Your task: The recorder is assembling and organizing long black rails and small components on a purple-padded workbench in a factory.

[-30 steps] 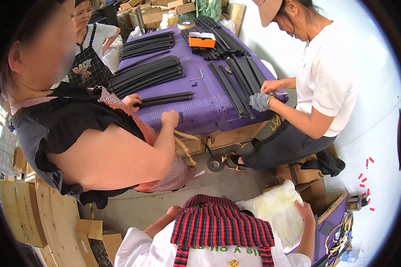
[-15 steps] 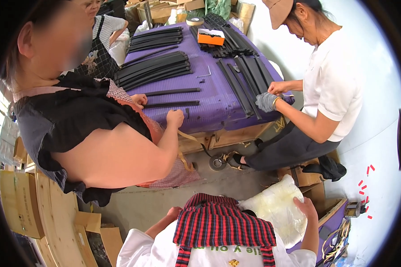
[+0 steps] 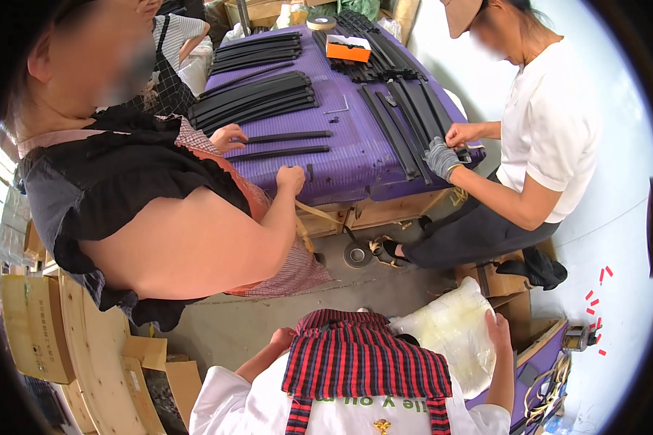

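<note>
In the head view, the torso of the camera's wearer is seen from above at the lower edge, covered by a red-and-black striped apron [image 3: 366, 362]. A pale translucent plastic bag [image 3: 442, 333] is located to the right of the apron, its outer edge touched by the right hand [image 3: 498, 330]; it is probably steadied between hand and body because it looks wide and limp. The left hand [image 3: 283, 338] is placed just beside the apron's left edge, and nothing held can be made out in it. Both forearms are raised from the lower edge, with the elbows turned outward. The right fingers are laid along the bag, but whether it is pinched against the thumb cannot be told; the closure of the left hand, partly covered, cannot be told either. Beyond, black strips [image 3: 254, 101] are bundled side by side on a purple-covered surface [image 3: 341, 163], presumably to align their ends. Two are set apart before the left co-worker [image 3: 152, 232]. At right, a gloved hand [image 3: 441, 159] and a bare hand [image 3: 463, 134] of another co-worker [image 3: 544, 145] are brought close together over strip ends. A roll of dark tape [image 3: 356, 255] is seen on the floor [image 3: 247, 319].
</note>
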The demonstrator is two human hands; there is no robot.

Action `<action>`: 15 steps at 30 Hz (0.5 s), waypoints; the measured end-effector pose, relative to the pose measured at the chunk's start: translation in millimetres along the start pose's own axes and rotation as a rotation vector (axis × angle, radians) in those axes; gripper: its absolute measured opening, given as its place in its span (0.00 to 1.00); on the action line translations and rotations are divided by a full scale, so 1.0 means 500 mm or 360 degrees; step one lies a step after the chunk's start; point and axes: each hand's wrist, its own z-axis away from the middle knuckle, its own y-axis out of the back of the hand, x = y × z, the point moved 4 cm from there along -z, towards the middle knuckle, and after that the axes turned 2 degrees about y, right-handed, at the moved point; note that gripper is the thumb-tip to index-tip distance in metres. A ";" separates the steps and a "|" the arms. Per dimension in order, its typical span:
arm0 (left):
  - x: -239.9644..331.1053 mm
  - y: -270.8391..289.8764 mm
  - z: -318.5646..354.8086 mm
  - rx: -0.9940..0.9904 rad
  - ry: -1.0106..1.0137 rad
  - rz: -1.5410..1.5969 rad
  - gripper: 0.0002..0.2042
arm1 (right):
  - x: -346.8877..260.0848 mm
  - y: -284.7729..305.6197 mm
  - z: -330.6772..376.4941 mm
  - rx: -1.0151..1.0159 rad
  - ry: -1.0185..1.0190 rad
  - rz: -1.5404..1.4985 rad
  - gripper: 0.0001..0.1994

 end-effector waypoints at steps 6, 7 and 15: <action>0.026 0.005 -0.014 0.0010 -0.0015 -0.0025 0.13 | -0.042 0.018 0.025 -0.0128 -0.0147 0.0011 0.22; 0.024 0.005 -0.011 0.0012 -0.0016 -0.0027 0.13 | -0.034 0.019 0.020 -0.0128 -0.0150 0.0011 0.22; 0.035 0.005 -0.012 0.0042 -0.0044 -0.0034 0.13 | -0.038 0.020 0.005 -0.0166 -0.0105 0.0525 0.26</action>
